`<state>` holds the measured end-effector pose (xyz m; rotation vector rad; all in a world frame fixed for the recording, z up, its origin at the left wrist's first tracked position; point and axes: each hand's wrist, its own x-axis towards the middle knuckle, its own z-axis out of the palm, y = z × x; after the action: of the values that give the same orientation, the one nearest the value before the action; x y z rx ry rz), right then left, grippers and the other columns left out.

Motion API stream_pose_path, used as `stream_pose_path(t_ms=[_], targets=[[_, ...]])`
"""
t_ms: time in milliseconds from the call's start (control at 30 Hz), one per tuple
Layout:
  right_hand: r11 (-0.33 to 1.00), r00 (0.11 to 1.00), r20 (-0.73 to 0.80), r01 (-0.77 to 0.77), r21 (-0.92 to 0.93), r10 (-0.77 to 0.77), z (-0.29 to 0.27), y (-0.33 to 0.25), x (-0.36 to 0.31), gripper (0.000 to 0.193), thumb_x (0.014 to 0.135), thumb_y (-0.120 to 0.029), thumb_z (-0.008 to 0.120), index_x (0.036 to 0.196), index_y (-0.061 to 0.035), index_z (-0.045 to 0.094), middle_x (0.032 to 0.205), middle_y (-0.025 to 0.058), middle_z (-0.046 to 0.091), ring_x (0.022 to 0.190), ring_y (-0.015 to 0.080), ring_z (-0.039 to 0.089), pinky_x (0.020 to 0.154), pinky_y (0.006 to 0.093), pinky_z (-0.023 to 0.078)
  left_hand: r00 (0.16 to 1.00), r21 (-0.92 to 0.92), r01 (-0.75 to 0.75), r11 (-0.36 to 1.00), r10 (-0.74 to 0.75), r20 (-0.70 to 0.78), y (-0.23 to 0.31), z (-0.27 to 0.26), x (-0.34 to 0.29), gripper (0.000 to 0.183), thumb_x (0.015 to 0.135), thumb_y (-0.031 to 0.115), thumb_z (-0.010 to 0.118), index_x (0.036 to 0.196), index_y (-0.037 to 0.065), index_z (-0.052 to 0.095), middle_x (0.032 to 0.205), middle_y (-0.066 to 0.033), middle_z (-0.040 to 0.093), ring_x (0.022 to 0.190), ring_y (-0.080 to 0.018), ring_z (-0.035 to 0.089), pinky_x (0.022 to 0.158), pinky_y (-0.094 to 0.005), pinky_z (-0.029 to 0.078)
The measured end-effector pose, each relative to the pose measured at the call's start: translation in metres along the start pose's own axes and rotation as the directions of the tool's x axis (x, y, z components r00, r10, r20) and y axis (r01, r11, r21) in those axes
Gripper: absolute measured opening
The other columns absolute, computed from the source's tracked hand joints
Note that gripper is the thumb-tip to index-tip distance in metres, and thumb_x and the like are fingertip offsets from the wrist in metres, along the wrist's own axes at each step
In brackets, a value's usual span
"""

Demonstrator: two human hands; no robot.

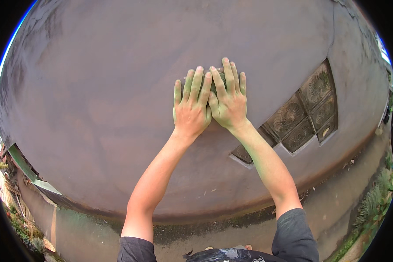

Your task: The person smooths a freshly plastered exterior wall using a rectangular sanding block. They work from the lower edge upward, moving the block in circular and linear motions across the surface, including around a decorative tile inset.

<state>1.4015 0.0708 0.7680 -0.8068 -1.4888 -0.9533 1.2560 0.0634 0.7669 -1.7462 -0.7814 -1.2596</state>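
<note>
Both arms reach up in front of me, toward a large grey-brown plastered wall (105, 78). My left hand (191, 102) lies flat with its fingers stretched and slightly apart. Close beside it is my right hand (228, 96), also flat with its fingers spread. The two hands meet at the thumbs. Beneath them, between the fingers, a bit of a dark greenish, rough-looking thing (214, 87) shows against the wall. Most of it is covered, so its kind cannot be made out. Neither hand's fingers are wrapped round anything.
Right of my forearm, a patterned panel of dark decorative blocks (288, 115) is set in the wall. A paved path (244, 229) runs along the wall's foot. Green plants (373, 203) border it at the right. At the far left is a green-and-white edge (30, 172).
</note>
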Motion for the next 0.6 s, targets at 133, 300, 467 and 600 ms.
stream_pose_path(t_ms=[133,300,467,600], targets=[[0.992,0.981,-0.165,0.114,0.06,-0.103,0.001,0.04,0.167,0.055,0.101,-0.035,0.053,0.153,-0.0174,0.051,0.164,0.0172,0.042,0.149,0.0386,0.043,0.121,0.0611,0.031,0.964,0.063,-0.127,0.99,0.138,-0.225,-0.043,-0.005,0.162,0.061,0.104,0.024,0.052,0.162,0.014,0.04,0.166,-0.0107,0.042,0.154,-0.0355,0.037,0.124,-0.0604,0.026],[0.998,0.98,-0.184,0.066,-0.021,-0.069,0.002,0.056,0.218,0.061,0.104,-0.036,0.044,0.156,-0.0054,0.045,0.167,0.0236,0.036,0.157,0.0381,0.03,0.129,0.0552,0.019,0.979,0.181,-0.112,0.977,0.14,-0.145,-0.056,-0.006,0.218,0.062,0.106,0.027,0.04,0.165,0.008,0.031,0.17,-0.0159,0.032,0.16,-0.0314,0.026,0.131,-0.0513,0.016],[0.999,0.99,-0.14,0.028,0.016,-0.025,0.002,0.034,0.09,0.055,0.102,-0.037,0.053,0.153,-0.018,0.053,0.163,0.0175,0.044,0.151,0.037,0.042,0.125,0.0583,0.025,0.992,0.07,-0.019,0.997,0.027,-0.127,-0.013,0.01,0.094,0.06,0.101,0.023,0.054,0.16,0.014,0.045,0.165,-0.011,0.044,0.154,-0.0327,0.038,0.126,-0.0582,0.025],[0.997,1.0,-0.012,-0.004,0.08,0.005,-0.019,0.004,-0.054,0.056,0.104,-0.036,0.049,0.157,-0.0176,0.051,0.167,0.0196,0.039,0.156,0.0359,0.036,0.129,0.056,0.014,1.0,0.001,0.009,1.0,-0.009,-0.012,0.039,0.013,-0.05,0.061,0.103,0.022,0.053,0.163,0.015,0.043,0.168,-0.0114,0.041,0.158,-0.0309,0.032,0.13,-0.0543,0.014]])
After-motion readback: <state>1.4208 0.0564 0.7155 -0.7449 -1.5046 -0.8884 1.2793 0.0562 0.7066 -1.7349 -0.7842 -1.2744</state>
